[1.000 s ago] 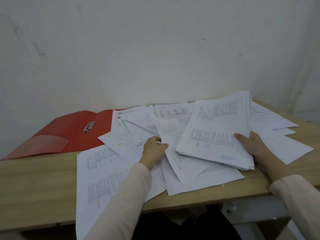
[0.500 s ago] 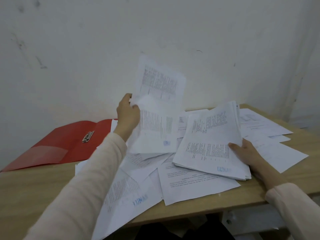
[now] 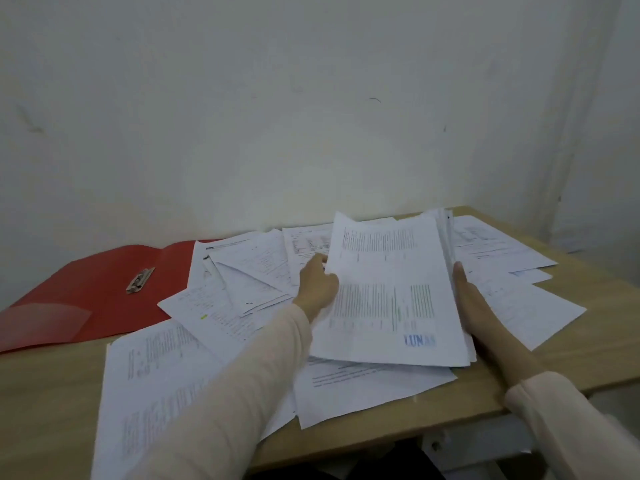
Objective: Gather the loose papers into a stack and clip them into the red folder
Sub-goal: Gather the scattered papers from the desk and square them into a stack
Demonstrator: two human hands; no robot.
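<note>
Both hands frame the growing stack of white printed papers (image 3: 391, 292): the left hand (image 3: 317, 284) has its grip on the stack's left edge, fingers hidden behind the top sheet, so whether it pinches or only steadies I cannot tell; the right hand (image 3: 474, 306) lies with straight fingers flat against the right edge, pressing inward without curling round it. That stack sits tilted over more loose white sheets (image 3: 249, 282) fanned across the pale wooden tabletop (image 3: 45, 386), some poking past its near edge. To the left lies the open red plastic folder (image 3: 93, 289) with its small metal clip (image 3: 140, 280), partly overlapped by sheets. Paper like this is likely light, limp and slick sheet against sheet, so a single page will flop and a loose stack will shear apart. Better, I judge, to take hold along both long edges, squeeze gently and knock the bundle square on the tabletop before carrying it over. Overhanging sheets could easily slide off.
</note>
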